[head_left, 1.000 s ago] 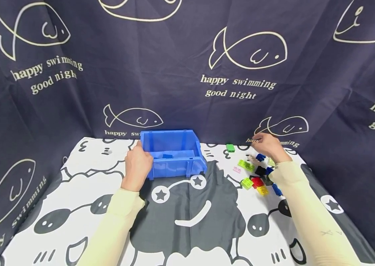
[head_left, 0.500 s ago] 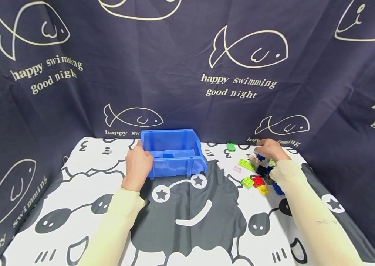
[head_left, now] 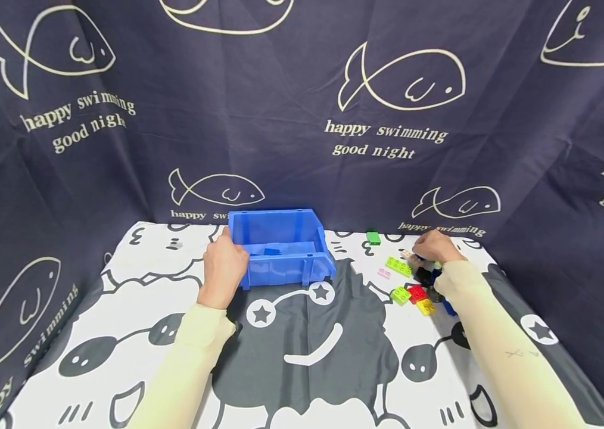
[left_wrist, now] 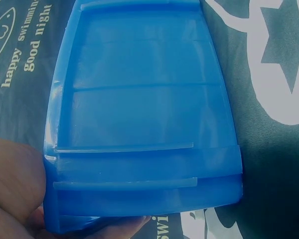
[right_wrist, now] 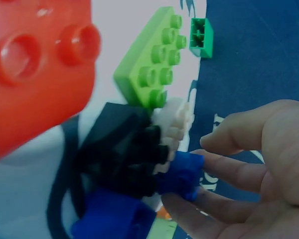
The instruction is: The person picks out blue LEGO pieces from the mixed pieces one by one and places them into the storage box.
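My left hand [head_left: 225,262] grips the left end of a blue plastic storage bin [head_left: 286,271]. In the left wrist view the thumb side lies against the bin's edge, and fingertips show under it. A small blue piece lies inside the bin, seen from the head. My right hand [head_left: 438,245] is at the far side of a pile of toy bricks. Its fingers curl round a small blue brick [right_wrist: 182,174] in the right wrist view, thumb tip close at its top. That brick touches or overlaps a pale studded brick [right_wrist: 174,127] and a black brick [right_wrist: 119,149].
Around the right hand lie a lime-green brick [head_left: 398,266], a red brick [head_left: 417,293], a yellow brick [head_left: 426,307], a small lime brick [head_left: 401,295] and a pink brick [head_left: 384,273]. A green brick [head_left: 373,238] lies near the dark curtain [head_left: 302,119] at the back.
My right hand has come down and slightly right onto the blue brick, which the hand now covers in the head view. The left hand and the bin stay put.
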A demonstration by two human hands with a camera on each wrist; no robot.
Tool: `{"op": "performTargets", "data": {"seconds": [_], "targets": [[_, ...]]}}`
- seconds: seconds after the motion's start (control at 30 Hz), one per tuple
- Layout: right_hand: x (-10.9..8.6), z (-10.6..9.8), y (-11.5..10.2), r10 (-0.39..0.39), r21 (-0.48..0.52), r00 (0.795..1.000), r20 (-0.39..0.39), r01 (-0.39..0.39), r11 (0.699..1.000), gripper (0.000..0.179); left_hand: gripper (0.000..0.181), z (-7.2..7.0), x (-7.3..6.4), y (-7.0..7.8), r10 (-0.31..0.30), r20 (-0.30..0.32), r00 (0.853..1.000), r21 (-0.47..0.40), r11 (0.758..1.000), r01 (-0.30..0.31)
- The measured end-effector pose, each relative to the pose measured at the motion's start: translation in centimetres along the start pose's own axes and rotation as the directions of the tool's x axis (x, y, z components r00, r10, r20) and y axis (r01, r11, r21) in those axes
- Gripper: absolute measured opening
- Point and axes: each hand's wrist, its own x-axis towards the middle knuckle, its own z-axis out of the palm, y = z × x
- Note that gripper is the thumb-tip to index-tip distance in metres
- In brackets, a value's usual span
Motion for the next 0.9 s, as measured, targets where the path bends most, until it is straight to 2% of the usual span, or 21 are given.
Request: {"op": "performTargets", "data": {"seconds": [0.17, 0.4, 0.53, 0.9], "targets": [[0.1, 0.7, 0.7, -0.034, 0.005, 0.999, -0.011, 0.034, 0.999, 0.032, 0.053, 0.2, -0.1, -0.1, -0.009, 0.004, 1.0, -0.003, 1.0, 0.009], [0.2, 1.2, 0.9, -0.034, -0.027, 0.996, -0.08, 0.032, 0.999, 0.015, 0.054, 0.1, 0.0, -0.1, 0.002, 0.002, 1.0, -0.002, 1.0, -0.002], [0.2, 1.3, 0.8, -0.028, -0.039, 0.995, -0.099, 0.024, 0.999, 0.024, 0.053, 0.0, 0.0, 0.0, 0.01, -0.008, 1.0, -0.009, 1.0, -0.01], [0.3, 1.8, 1.3, -0.038, -0.022, 0.993, -0.11, 0.036, 0.999, 0.025, 0.053, 0.0, -0.1, 0.1, 0.005, -0.01, 1.0, -0.007, 1.0, -0.005]]}}
